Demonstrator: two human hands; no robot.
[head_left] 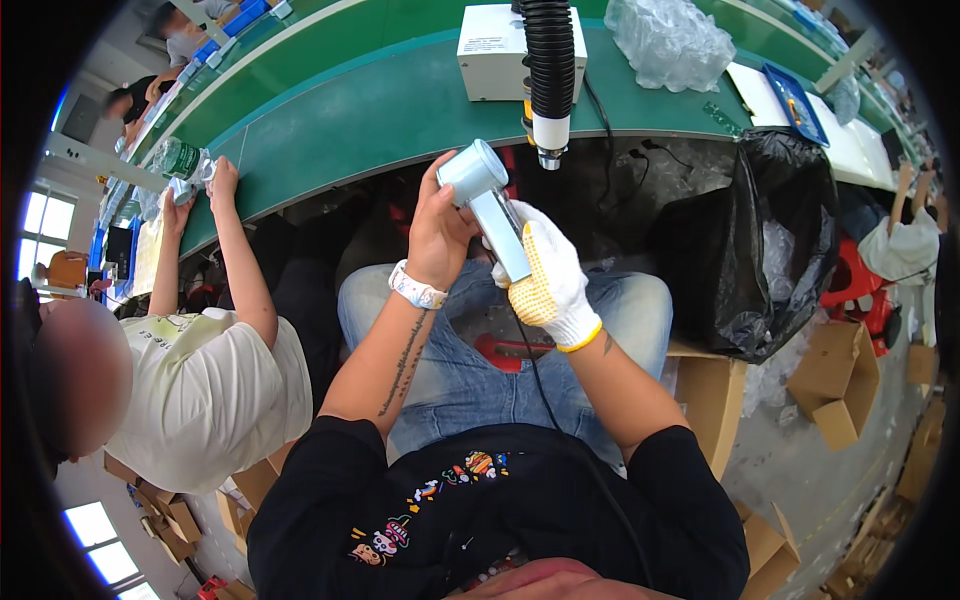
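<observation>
A light-blue hair dryer (470, 172), with a round barrel and a flat straight handle (499, 236), is held up over my lap, just off the table edge. My left hand (440, 226), bare and with a white watch at the wrist, is closed around the barrel from its left side. In a white glove with yellow dots, my right hand (548, 272) grips the handle from the right. The handle slants down to the right. A black cable (540, 385) runs below my hands and over my shirt; where its upper end goes is hidden.
A black corrugated hose (550, 70) hangs in front of a white box-shaped unit (490, 75) on the green table (350, 125). Clear plastic bags (668, 45) lie to its right. A black bin bag (745, 250) and cardboard boxes (835, 375) stand right. A co-worker (205, 390) sits left.
</observation>
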